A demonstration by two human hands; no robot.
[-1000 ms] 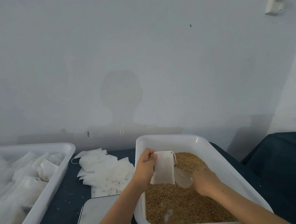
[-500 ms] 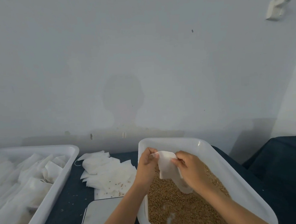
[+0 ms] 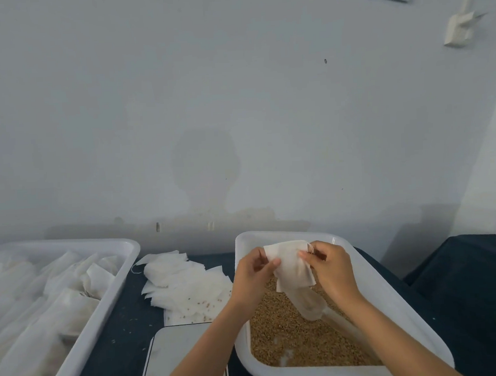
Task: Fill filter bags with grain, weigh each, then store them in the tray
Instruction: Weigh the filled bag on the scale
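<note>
Head cam: left hand (image 3: pixel 252 273) and right hand (image 3: pixel 330 265) both pinch an empty-looking filter bag (image 3: pixel 291 264) over the grain bin (image 3: pixel 390 295). Storage tray (image 3: pixel 114 284) already holds plenty; this one looks unfilled, unweighed on the scale (image 3: pixel 178 355).

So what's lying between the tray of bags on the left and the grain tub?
In the head view, between the tray and grain tub lies a loose pile of empty filter bags on the dark tabletop, with the scale nearer the person.
</note>
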